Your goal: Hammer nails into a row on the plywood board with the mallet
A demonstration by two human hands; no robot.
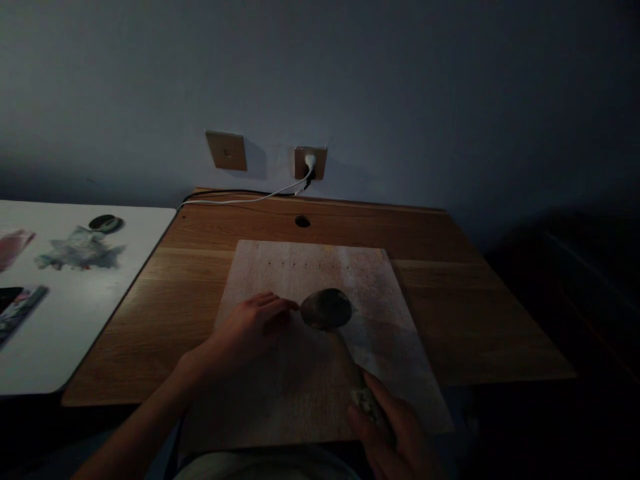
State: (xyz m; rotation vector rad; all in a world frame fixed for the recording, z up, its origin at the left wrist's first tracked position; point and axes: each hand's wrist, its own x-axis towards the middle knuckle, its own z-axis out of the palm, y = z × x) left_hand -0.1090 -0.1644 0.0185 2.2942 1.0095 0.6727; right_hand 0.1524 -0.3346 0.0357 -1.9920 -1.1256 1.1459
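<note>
My right hand [395,427] is wrapped around the handle of a mallet [326,309] with a dark, rounded head and a pale wooden shaft. The mallet head hovers over or rests on a flat board [345,393]; which of the two I cannot tell. Just left of the head, my left hand [260,317] lies low over the board, index fingertip close to the head's edge and the other fingers curled. Anything between its fingertips is hidden in shadow. Across the board's far part runs a row of several small dark dots [306,265], perhaps nails or holes.
Under the board is a wooden desk [475,313] with a round cable hole [303,221]. Cables [240,199] run along its back edge to a wall socket [311,162]. At left, a white table [85,333] carries a crumpled plastic bag [83,248] and a round dark object [105,223].
</note>
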